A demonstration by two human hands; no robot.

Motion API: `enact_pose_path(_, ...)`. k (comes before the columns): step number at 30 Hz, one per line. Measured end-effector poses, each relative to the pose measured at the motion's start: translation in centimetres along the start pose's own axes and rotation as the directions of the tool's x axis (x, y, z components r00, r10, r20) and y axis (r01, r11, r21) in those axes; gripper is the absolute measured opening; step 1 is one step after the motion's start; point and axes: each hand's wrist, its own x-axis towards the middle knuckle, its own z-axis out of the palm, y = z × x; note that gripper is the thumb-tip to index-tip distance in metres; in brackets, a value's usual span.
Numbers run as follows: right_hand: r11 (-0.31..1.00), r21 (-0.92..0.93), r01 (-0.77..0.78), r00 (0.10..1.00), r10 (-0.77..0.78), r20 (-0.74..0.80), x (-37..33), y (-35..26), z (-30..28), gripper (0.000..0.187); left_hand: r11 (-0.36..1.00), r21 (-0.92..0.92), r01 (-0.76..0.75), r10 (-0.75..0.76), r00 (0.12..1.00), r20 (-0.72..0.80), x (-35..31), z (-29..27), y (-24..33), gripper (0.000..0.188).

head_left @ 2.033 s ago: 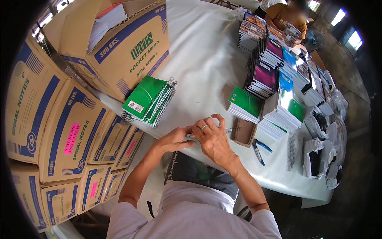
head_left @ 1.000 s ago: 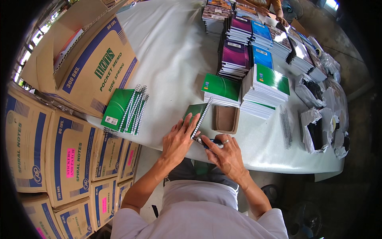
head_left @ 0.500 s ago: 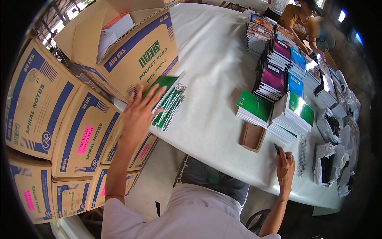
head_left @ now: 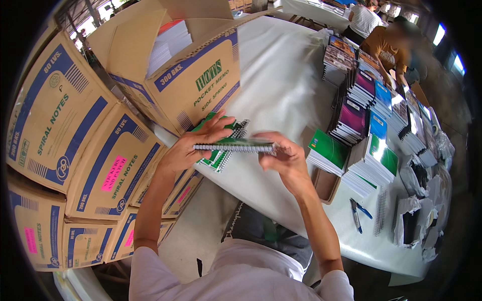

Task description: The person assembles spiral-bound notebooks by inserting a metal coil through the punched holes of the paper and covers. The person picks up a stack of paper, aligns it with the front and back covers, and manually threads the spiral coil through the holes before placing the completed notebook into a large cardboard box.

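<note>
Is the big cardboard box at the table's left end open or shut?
Open: the cardboard box has its flaps raised, and stacked pads show inside at the top.

A long table [head_left: 281, 75] under a white cloth runs from the lower right toward the upper middle. Left of the table, cardboard boxes [head_left: 70, 150] stand stacked in a wall; one open box [head_left: 186, 75] rests on the table's left edge. Beyond the table's far end stands a second white table [head_left: 311, 7]. Below the table, the floor [head_left: 201, 220] is pale and plain. Daylight enters through bright openings [head_left: 442, 35] right of the table's far end.
</note>
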Motion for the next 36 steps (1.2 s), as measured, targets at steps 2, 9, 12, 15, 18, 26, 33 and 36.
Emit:
enact_pose_path(2,0.963,-0.251,0.104,0.994,-0.096,0.044,2.6,1.2,0.9,0.048,0.973,0.063,0.224,-0.21,0.962,-0.176,-0.6,-0.5,0.7,0.068)
enact_pose_path(9,0.033,-0.898,0.439,0.874,-0.248,0.418,4.1,4.5,7.7,0.038,0.963,0.264,0.063,0.146,0.699,-0.7,-6.8,-0.7,-2.3,0.059)
enact_pose_path(12,0.198,-0.867,0.458,0.886,-0.176,0.428,2.1,6.3,7.7,0.034,0.819,0.566,0.096,0.211,0.866,-0.453,-8.7,-0.3,-3.4,0.06)
enact_pose_path(15,0.241,-0.887,0.393,0.894,-0.324,0.309,2.8,7.5,3.4,0.03,0.664,0.739,0.114,0.171,0.939,-0.299,-8.8,0.2,-2.5,0.045)
enact_pose_path(18,0.203,-0.942,0.266,0.941,-0.268,0.208,5.7,6.4,1.6,0.029,0.679,0.726,0.109,0.055,0.979,-0.198,-9.4,-0.4,-3.2,0.043)
enact_pose_path(26,0.22,-0.827,0.517,0.855,-0.101,0.508,10.2,7.7,-3.3,0.024,0.563,0.826,0.027,-0.057,0.998,0.006,-5.6,-0.2,0.5,0.064)
enact_pose_path(33,0.505,-0.748,0.431,0.858,0.028,0.513,12.4,7.4,-4.5,0.026,0.703,0.71,0.028,-0.189,0.971,0.149,-3.9,-0.3,-0.6,0.067)
enact_pose_path(36,0.509,-0.734,0.45,0.843,0.029,0.537,13.3,7.4,-4.9,0.028,0.78,0.625,-0.007,-0.137,0.974,0.182,-5.2,-1.5,-0.8,0.061)
